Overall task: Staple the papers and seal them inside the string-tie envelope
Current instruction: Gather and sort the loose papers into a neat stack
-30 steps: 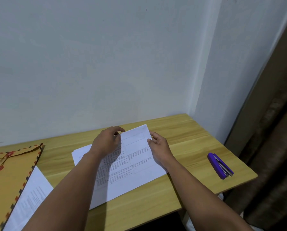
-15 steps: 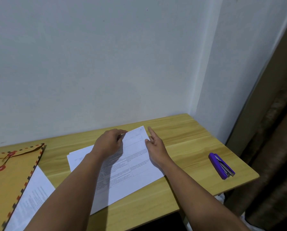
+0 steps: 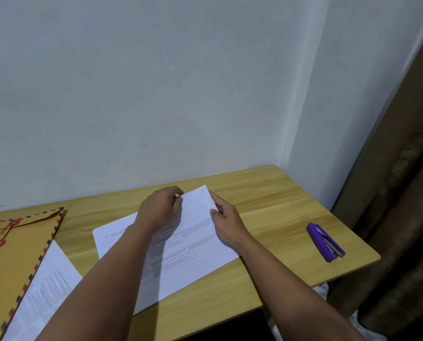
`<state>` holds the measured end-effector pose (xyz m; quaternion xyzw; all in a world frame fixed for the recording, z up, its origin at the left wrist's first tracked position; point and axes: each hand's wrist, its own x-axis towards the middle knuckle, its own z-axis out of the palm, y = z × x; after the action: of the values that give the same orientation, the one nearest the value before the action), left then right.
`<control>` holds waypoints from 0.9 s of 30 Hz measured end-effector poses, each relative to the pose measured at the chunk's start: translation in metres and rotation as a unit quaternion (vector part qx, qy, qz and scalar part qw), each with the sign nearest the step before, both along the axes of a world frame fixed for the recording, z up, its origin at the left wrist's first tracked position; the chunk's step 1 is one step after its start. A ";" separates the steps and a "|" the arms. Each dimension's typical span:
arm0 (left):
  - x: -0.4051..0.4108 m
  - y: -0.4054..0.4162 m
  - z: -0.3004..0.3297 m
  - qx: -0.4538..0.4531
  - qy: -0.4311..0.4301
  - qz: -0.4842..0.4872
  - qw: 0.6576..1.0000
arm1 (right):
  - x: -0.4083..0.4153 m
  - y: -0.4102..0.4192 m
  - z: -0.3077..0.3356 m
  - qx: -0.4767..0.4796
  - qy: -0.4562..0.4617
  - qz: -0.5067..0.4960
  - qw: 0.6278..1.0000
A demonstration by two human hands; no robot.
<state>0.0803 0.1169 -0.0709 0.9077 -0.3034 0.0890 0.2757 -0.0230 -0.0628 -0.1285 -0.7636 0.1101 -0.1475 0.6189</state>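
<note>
I see the wooden table across the lower view. The string-tie envelope lies at nine o'clock, a loose sheet beside it. The papers sit at centre. My left hand curls its fingers on their far edge; my right hand presses straight fingers along the right edge. The purple stapler rests at three o'clock.

Table: light wood-grain top, pushed into the corner where two walls meet; its right edge runs diagonally toward the near side.
Back wall: plain, pale, a few small dark specks.
Side wall: same pale finish, meeting the back wall in a vertical corner.
Right edge: a dark brown hanging, possibly a curtain; too dim to tell.
</note>
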 end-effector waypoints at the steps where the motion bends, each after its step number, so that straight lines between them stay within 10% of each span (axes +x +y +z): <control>1: -0.001 -0.001 0.000 -0.002 0.002 -0.001 1.000 | -0.001 0.000 0.000 -0.003 0.000 0.003 1.000; 27: 0.000 0.001 0.011 -0.010 -0.019 -0.006 1.000 | -0.011 0.003 0.008 -0.086 0.020 0.012 0.996</control>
<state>0.0799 0.1175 -0.0604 0.9011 -0.3135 0.1073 0.2797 -0.0335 -0.0600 -0.1210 -0.8180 0.1002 -0.1332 0.5505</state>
